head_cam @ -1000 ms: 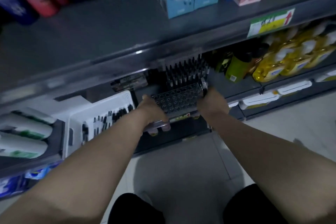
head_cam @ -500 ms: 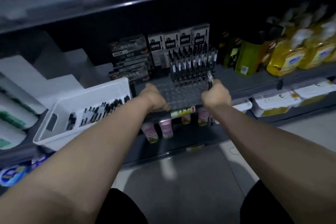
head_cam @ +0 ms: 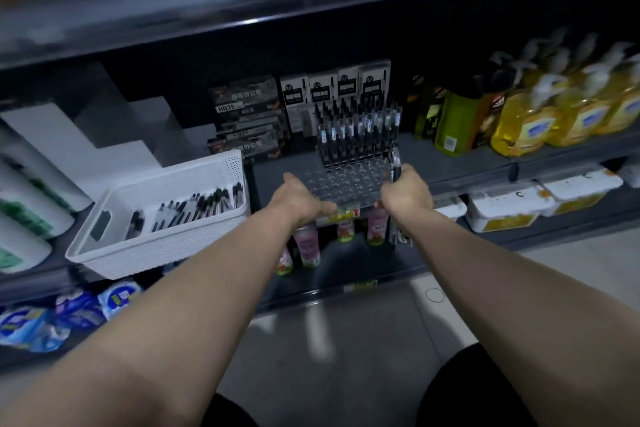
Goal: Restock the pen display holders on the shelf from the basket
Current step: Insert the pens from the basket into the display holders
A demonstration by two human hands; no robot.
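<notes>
We are gripping the clear pen display holder [head_cam: 346, 180] with both hands. Our left hand [head_cam: 298, 204] is curling round its front left corner, and our right hand [head_cam: 405, 194] is closing on its front right corner. A dark pen [head_cam: 397, 168] is standing up just above the right knuckles, against the holder's side. We cannot tell whether that hand is pinching it as well.

The holder is sitting at the front edge of the grey shelf [head_cam: 450, 163]. Its back rows are carrying upright black pens [head_cam: 360, 128], while its front rows are showing bare round holes.

Just to the left, the white basket [head_cam: 159, 246] is resting on the same shelf, apart from the holder. Loose pens [head_cam: 194, 208] are lying in a row across its bottom. Behind the holder, dark boxes [head_cam: 246, 107] and white-labelled boxes [head_cam: 332, 85] are standing against the back wall.

To the right, we are seeing a green bottle [head_cam: 453, 121] and a cluster of yellow pump bottles [head_cam: 554, 114]. On the level below, small pink bottles [head_cam: 306, 246] are standing under the holder, with white tubs [head_cam: 505, 208] further right. At the far left, white rolls [head_cam: 20, 191] are lying on their sides, and blue packs [head_cam: 69, 315] are sitting beneath them.
</notes>
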